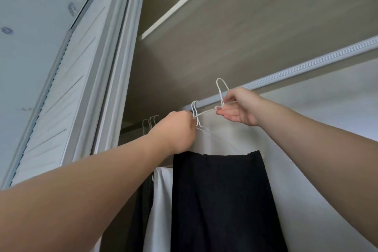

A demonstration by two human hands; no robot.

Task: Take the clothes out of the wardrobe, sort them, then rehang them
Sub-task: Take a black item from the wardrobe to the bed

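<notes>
A grey hanging rail (286, 71) runs up to the right inside the wardrobe. My right hand (241, 106) pinches a white wire hanger (221, 92) at its neck, the hook raised just in front of the rail. My left hand (176, 131) grips the necks of two white hangers (195, 108) hooked on the rail. A black garment (221, 200) hangs below my hands. A white garment (161, 206) hangs to its left, with a dark one (141, 210) beyond it.
Several more white hanger hooks (150, 121) sit on the rail farther left. A shelf (184, 2) spans the wardrobe above the rail. The white louvred sliding door (67, 88) stands at the left. A white panel (306, 129) fills the back right.
</notes>
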